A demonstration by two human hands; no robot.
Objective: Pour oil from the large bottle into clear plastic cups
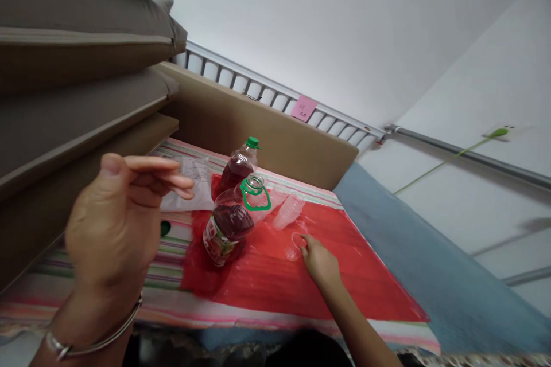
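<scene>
Red plastic sheeting [340, 266], thin and glossy, lies wrinkled over a striped cloth [170, 281]; in the head view, I suspect a tug on it could unsettle whatever stands there. My main worry is the open bottle [228, 223], ribbed and clear, with dark red liquid inside and a green loop handle [267, 206]: a knock from either hand might spill it. Right of it and nearer, a flimsy clear cup [293, 252] sits in the right hand's [321, 261] grip, its rim pinched by fingertips; too hard a squeeze might buckle it. The left hand's [116, 218] grip is released, fingers half curled around nothing. A ridged, translucent cup stack [289, 210] lies farther back, likely to roll if nudged. On the far side stands a capped bottle [239, 166], and a limp whitish bag [196, 186] lies to its left.
</scene>
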